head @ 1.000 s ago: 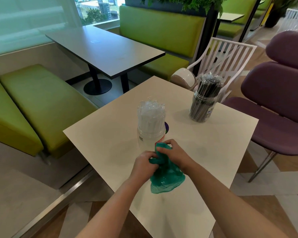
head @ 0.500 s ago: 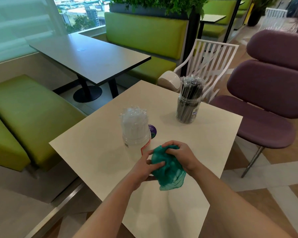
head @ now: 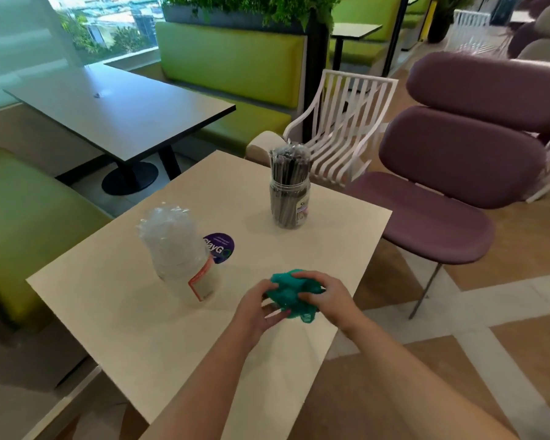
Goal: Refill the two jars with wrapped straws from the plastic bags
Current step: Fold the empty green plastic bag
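Up close, both hands — left hand (head: 257,308) and right hand (head: 326,296) — curl their fingers round a crumpled teal plastic bag (head: 291,295) above the table's (head: 108,306) near right part. Left, a clear-straw jar (head: 180,255) stands beside a purple sticker (head: 219,247) reading "layG"; far right, a dark-straw jar (head: 288,188) — label unreadable.

Two bare forearms (head: 394,373), no sleeves showing.
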### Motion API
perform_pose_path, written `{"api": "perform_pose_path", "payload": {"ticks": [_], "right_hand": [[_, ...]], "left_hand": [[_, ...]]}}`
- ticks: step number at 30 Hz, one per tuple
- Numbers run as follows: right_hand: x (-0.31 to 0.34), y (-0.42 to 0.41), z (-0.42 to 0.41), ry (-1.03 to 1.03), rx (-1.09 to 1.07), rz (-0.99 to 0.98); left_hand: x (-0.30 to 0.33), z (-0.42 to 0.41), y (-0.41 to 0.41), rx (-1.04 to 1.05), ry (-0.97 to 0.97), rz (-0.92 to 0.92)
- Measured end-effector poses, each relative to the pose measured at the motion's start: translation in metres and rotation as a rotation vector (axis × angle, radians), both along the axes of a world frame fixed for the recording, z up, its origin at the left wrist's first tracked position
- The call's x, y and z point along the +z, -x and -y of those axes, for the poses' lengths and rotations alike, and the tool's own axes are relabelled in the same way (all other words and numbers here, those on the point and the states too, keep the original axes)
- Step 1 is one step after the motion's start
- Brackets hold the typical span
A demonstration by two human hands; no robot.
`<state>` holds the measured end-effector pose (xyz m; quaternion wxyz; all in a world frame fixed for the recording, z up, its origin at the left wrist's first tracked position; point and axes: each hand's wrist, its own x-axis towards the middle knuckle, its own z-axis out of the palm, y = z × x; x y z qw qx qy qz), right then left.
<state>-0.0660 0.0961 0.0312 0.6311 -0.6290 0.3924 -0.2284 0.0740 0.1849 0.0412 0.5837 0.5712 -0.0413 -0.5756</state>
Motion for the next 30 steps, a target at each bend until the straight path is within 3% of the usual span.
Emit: {"api": "perform_pose_path", "payload": {"ticks": [3, 6, 14, 21, 30], "right_hand": [[-0.005, 0.031, 0.022, 0.057, -0.058, -0.052], [0.0, 0.064, 0.047, 0.1, -0.1, -0.089], [0.013, 0.129, 0.112, 0.115, -0.062, -0.162], [0.026, 0.145, 0.173, -0.157, -0.04, -0.117], [0.03, 0.106, 0.295, -0.023, -0.067, -0.072]], "left_hand": [[0.003, 0.02, 0.031, -0.103, -0.084, 0.094], [0.006, 0.044, 0.067, -0.154, -0.076, 0.071], [0.003, 0.111, 0.133, -0.067, 0.008, -0.025], [-0.009, 0.187, 0.145, -0.064, 0.024, 0.081], [-0.011, 0.316, 0.11, 0.01, 0.031, 0.092]]}}
